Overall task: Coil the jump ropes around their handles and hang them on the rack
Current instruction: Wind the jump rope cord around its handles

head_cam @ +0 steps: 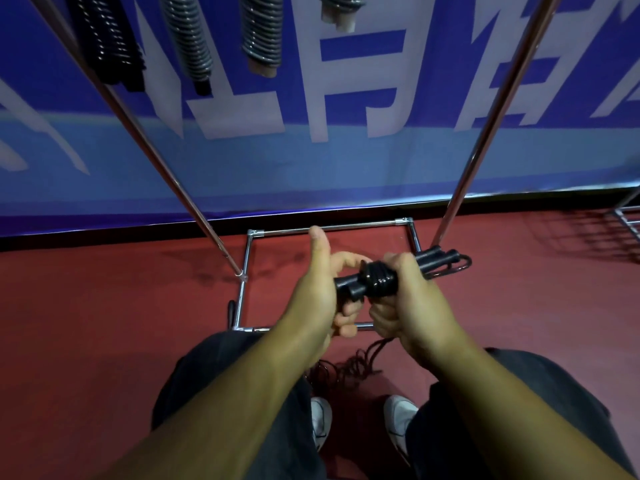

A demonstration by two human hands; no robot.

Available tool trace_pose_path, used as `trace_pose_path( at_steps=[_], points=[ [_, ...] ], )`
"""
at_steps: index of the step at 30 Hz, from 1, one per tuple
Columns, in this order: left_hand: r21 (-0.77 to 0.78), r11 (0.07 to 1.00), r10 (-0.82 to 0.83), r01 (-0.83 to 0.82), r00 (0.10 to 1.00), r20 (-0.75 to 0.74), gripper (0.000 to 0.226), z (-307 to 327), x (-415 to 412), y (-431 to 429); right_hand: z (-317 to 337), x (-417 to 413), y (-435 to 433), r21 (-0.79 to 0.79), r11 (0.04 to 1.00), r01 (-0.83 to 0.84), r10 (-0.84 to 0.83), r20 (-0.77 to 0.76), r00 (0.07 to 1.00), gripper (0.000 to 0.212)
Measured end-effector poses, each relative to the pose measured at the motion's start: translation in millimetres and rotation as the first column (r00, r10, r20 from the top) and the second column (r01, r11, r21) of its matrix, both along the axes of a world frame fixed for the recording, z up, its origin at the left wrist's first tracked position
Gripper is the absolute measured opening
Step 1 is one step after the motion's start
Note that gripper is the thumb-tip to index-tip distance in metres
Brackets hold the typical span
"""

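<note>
A black jump rope with its two handles (379, 277) held side by side lies crosswise in front of me, a few turns of cord wound round their middle. My right hand (405, 299) grips the handles over the wound part. My left hand (320, 285) holds the handles' left end from below, thumb stretched upward. The loose cord (349, 367) hangs down between my hands to the floor by my shoes. The chrome rack (162, 161) stands right ahead, and several coiled ropes (188, 39) hang from its top.
The rack's base frame (332, 228) lies on the red floor (104, 323) under my hands, its two slanted poles rising left and right. A blue banner (346, 161) closes the space behind. A wire basket (623, 223) shows at the right edge.
</note>
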State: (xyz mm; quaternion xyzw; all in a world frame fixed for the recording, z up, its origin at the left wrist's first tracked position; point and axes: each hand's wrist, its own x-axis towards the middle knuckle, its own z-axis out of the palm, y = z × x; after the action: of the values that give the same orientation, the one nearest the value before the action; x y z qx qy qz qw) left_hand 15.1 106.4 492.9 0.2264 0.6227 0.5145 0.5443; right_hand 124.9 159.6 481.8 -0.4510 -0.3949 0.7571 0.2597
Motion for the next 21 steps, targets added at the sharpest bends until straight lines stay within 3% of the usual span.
trace_pose_path(
  at_steps=[2,7,9,14,18,21],
  points=[
    [0.015,0.999,-0.029,0.029,0.998,0.048,0.096,-6,0,-2,-3,-2,-5,0.067,0.998,0.006,-0.009,0.045,0.999,0.048],
    [0.060,0.994,-0.078,0.088,0.986,-0.148,0.074,-9,-7,-8,-8,3,-8,0.168,0.978,-0.125,0.113,0.078,0.991,0.043],
    [0.038,0.992,-0.109,0.119,0.974,-0.200,0.068,-9,-9,-10,-10,5,-8,0.194,0.962,-0.192,0.178,0.086,0.980,0.044],
    [-0.116,0.992,-0.069,0.052,0.987,-0.147,0.061,-9,-15,-6,-14,2,-12,0.273,0.894,-0.356,0.281,0.276,0.919,0.046],
    [-0.147,0.989,-0.032,0.029,0.999,-0.016,0.075,-7,-17,-4,-8,4,-11,0.391,0.870,-0.300,0.185,0.306,0.934,0.047],
    [-0.093,0.989,-0.127,0.117,0.986,-0.112,0.078,-4,-18,-6,-9,6,-9,0.409,0.890,-0.202,0.086,0.283,0.955,0.038]
  ],
)
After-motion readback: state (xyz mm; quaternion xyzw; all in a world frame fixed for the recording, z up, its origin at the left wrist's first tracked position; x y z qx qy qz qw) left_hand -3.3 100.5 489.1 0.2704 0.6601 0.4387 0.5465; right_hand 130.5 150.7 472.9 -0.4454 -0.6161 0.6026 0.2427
